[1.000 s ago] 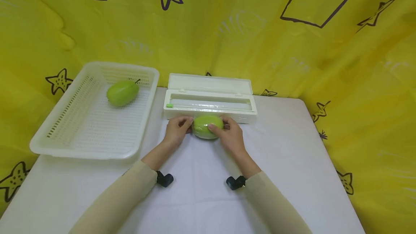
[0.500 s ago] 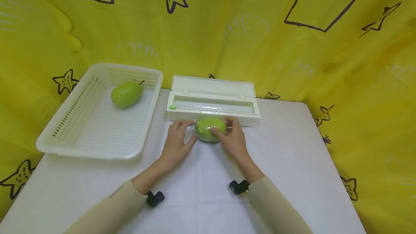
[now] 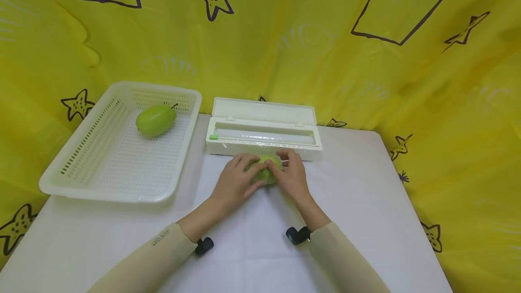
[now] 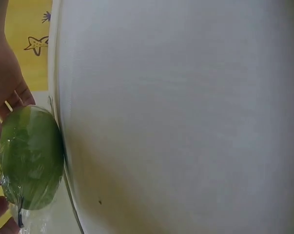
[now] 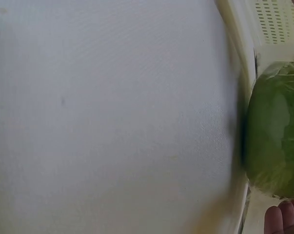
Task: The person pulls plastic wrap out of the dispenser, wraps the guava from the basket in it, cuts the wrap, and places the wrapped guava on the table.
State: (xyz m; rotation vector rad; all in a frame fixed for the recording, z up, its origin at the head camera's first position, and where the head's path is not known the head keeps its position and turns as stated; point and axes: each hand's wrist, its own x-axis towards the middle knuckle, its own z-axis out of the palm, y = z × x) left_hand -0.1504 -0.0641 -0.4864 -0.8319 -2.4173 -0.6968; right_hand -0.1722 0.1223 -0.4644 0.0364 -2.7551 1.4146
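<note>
Two green fruits on site, 1 in clear film, 1 bare. Wrapped fruit [image 4: 30,156] is between the person's hands, just in front of the white box [image 3: 264,149]. Bare fruit [image 3: 156,121] lies in the one white basket [image 3: 110,196], over on the left, toward its far end.

Two hands, both at the wrapped fruit. Right hand [image 3: 292,179] grasps it: thumb on top, other fingers bent at the right end. Left hand [image 3: 236,181] is arched across the left part, thumb at the near side; can't tell if that's a grip or only a press.

One box, lid [image 3: 264,111] up, 1 roll [image 3: 264,136] inside, 1 green slider [image 3: 213,137] at the left end. Two black wrist cameras, left [image 3: 204,245] and right [image 3: 298,235], one per cuff. One white table [image 3: 264,252].

Hard to see from here: most of the wrapped fruit is under the fingers; the left wrist view shows its dark stem [image 4: 20,214] through the film. Right wrist view cuts the fruit off at the frame edge, only right fingertips in shot. Lettering on the left sleeve [image 3: 142,257] too blurred to read. Several drawings on the yellow curtain [image 3: 244,58] run out of frame.
</note>
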